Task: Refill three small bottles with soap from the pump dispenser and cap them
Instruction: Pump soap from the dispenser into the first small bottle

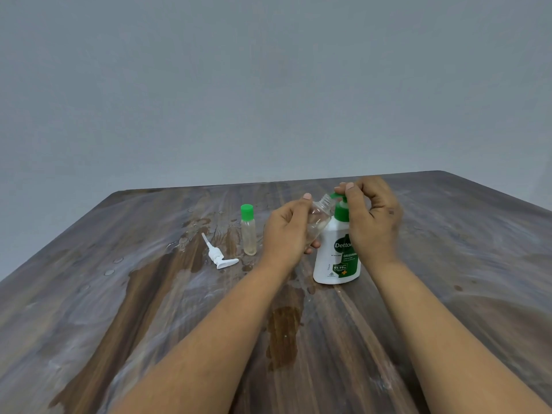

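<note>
A person's left hand (pixel 286 231) grips a small clear plastic bottle (pixel 318 222), uncapped and tilted so its threaded neck points at the green pump nozzle of a white soap dispenser with a green label (pixel 336 258) standing on the streaked, wet wooden tabletop (pixel 149 309). The left fingers (pixel 307 200) curl round the bottle's body, thumb raised near its shoulder. The right hand (pixel 372 216) sits over the dispenser's pump head, its curled fingers pressing on the green top; whether they clasp it cannot be told. To the left stands a second small clear bottle with a green cap (pixel 248 230), upright and holding pale liquid, apart from the hands. Just beside it, further left, a loose white pump mechanism (pixel 219 255) lies on its side among water drops.
</note>
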